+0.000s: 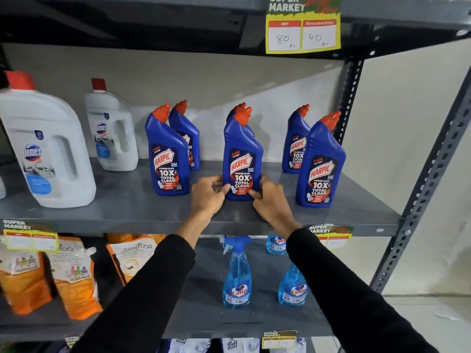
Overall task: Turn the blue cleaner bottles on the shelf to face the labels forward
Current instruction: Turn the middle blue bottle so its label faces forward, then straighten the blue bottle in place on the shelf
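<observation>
Several blue Harpic bottles with red caps stand on the grey shelf (127, 200). The middle front bottle (242, 154) has its label facing forward, and both hands hold its base: my left hand (210, 193) on its left side, my right hand (270, 197) on its right. Another blue bottle (238, 110) stands right behind it, mostly hidden. The front left bottle (167, 154) and the front right bottle (321, 161) show their labels forward. Behind them stand a back left bottle (186, 131) and a back right bottle (295, 141), labels also visible.
Two white Domex jugs (48, 149) (112, 128) stand at the left of the same shelf. A yellow price tag (303, 29) hangs from the shelf above. Below are orange refill pouches (74, 276) and blue Colin spray bottles (237, 278). The rack's perforated post (423, 189) runs down the right.
</observation>
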The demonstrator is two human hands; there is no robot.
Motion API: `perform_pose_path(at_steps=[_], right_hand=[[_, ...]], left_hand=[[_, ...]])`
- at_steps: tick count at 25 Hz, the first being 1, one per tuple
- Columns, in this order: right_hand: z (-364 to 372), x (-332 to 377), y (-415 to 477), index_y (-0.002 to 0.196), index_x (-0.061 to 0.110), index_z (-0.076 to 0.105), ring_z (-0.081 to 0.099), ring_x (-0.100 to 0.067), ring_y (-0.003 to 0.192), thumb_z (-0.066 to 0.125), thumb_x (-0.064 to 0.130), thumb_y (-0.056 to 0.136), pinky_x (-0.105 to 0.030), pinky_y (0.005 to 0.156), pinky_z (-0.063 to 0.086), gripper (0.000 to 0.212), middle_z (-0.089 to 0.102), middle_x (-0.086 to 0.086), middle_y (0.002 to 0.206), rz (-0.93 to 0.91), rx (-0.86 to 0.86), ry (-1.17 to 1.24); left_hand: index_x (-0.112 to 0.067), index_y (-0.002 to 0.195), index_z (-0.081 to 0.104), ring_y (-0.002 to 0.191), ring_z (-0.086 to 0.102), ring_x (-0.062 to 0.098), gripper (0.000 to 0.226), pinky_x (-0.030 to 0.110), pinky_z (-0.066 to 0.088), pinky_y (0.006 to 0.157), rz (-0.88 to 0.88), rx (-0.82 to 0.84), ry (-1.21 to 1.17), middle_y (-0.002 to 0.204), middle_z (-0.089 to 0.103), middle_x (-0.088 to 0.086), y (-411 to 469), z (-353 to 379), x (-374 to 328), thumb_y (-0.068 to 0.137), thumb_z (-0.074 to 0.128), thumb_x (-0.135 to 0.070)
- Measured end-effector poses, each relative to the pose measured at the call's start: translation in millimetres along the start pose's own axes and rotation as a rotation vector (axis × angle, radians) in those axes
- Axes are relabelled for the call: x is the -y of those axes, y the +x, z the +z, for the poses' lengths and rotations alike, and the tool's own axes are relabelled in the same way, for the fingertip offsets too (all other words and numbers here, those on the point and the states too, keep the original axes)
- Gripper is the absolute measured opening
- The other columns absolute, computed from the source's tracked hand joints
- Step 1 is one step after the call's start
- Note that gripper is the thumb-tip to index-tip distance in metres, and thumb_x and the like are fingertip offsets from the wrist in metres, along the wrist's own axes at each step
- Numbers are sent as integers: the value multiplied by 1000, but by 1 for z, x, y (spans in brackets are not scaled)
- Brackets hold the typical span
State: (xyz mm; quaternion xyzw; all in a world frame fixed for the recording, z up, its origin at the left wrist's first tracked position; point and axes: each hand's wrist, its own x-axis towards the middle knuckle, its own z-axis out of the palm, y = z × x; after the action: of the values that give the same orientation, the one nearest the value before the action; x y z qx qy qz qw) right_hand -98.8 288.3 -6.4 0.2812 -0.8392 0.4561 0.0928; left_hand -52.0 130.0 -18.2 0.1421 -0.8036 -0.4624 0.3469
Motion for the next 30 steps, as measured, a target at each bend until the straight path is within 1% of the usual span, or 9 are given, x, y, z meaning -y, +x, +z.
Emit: perform_pose_path(at_steps=[6,10,13,15,17,20,24,27,30], right_hand=[[0,2,-3,133,8,46,55,-26,122,63,17,91,-38,93,53,46,58,-13,130,9,8,-32],[1,0,-4,137,8,42,55,-25,122,62,17,92,-37,93,52,50,57,-13,132,4,21,-56],[-1,1,-6,151,10,20,54,-23,123,59,16,94,-33,94,50,69,56,-12,133,-4,23,-52],[0,5,-15,154,14,9,40,-18,136,53,17,97,-30,105,41,72,43,-11,146,-78,-127,-10],[3,11,-27,153,21,15,22,-8,143,46,20,100,-20,113,27,61,27,-4,155,-274,-328,-20],[20,34,-38,148,26,30,36,-12,134,45,21,101,-26,103,43,49,34,2,144,-489,-281,61],[61,73,-29,146,22,33,49,1,112,51,14,97,-9,88,44,53,44,2,133,-432,-162,143],[93,93,-14,148,19,30,51,-5,117,55,9,94,-10,84,47,60,46,2,135,-274,-73,212],[117,107,7,144,16,36,51,-16,124,53,7,95,-15,88,45,53,51,-3,136,-46,43,309]], left_hand=[[-8,114,71,70,58,-10,31,-6,40,52,-8,-28,-30,102,75,4,-3,-1,-1,84,74,-12],[-5,114,70,68,58,-11,32,-4,43,53,-6,-34,-44,102,75,5,-5,-1,-1,83,75,-11],[-3,114,69,74,62,-4,34,0,47,58,3,-43,-67,104,75,10,-8,-4,-2,82,76,-11],[-1,118,67,83,66,4,38,3,49,67,38,-101,-88,106,74,9,-13,-9,-5,82,76,-10],[-1,119,66,88,69,6,39,4,51,75,86,-170,-184,106,73,6,-20,-18,-5,82,75,-8],[-7,111,69,88,71,6,31,12,54,79,243,-240,-280,98,74,0,-22,-43,-3,81,76,-10],[-11,106,70,87,70,11,27,20,56,79,316,-453,-262,97,72,7,-6,-95,15,80,77,-10],[-10,115,66,91,67,17,37,29,56,82,145,-482,-216,106,69,9,20,-133,43,80,77,-13],[-10,124,61,98,65,20,45,35,54,86,-210,-125,-224,111,68,5,37,-144,60,83,75,-20]])
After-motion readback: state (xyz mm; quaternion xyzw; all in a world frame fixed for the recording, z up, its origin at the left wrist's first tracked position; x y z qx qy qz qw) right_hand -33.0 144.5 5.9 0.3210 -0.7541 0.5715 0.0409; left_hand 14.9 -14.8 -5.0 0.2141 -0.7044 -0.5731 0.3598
